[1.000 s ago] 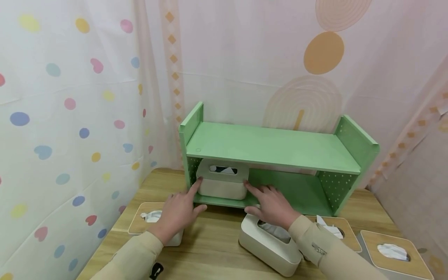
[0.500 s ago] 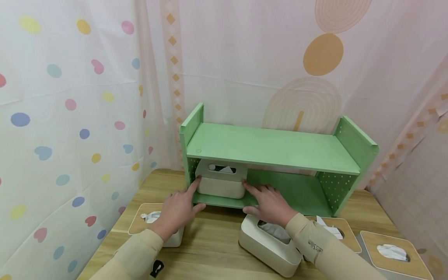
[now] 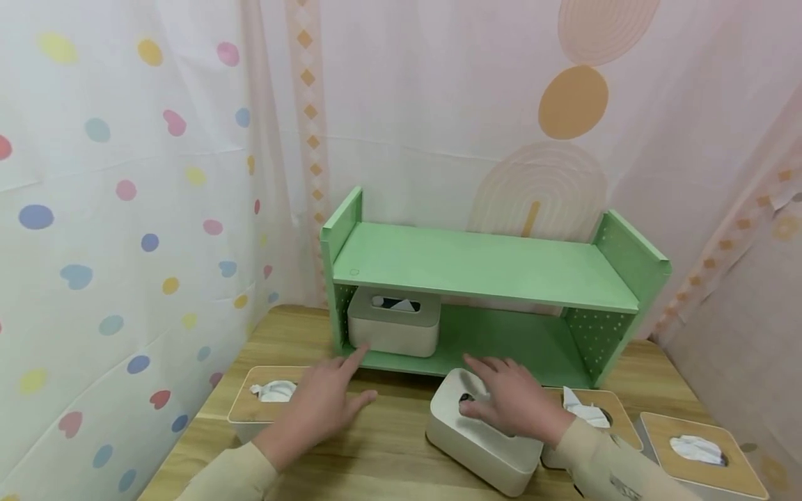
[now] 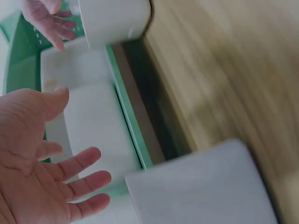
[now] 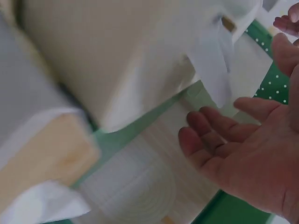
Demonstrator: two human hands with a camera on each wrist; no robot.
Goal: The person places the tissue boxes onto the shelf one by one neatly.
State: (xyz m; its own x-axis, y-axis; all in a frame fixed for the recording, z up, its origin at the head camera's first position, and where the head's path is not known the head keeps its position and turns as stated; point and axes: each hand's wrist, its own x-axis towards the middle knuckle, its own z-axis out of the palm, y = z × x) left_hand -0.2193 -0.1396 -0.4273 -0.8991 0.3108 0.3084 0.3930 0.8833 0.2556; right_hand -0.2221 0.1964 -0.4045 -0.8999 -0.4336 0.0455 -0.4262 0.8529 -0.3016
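Right hand [image 3: 516,398] hides tissue [image 5: 211,60]; wrist reveals

With twelve straight ahead of the person, I see free room at one o'clock in the shelf's lower bay [image 3: 526,334], roofed by the upper board [image 3: 489,266] and walled by the right panel [image 3: 596,341]. A white box [image 3: 393,335] blocks the bay at twelve. The loose box [image 3: 473,445] (set askew) obstructs the near approach, under the right hand [image 3: 516,402]; bare tabletop [image 3: 391,442] leaves a lane at twelve, beside the left hand [image 3: 315,406].
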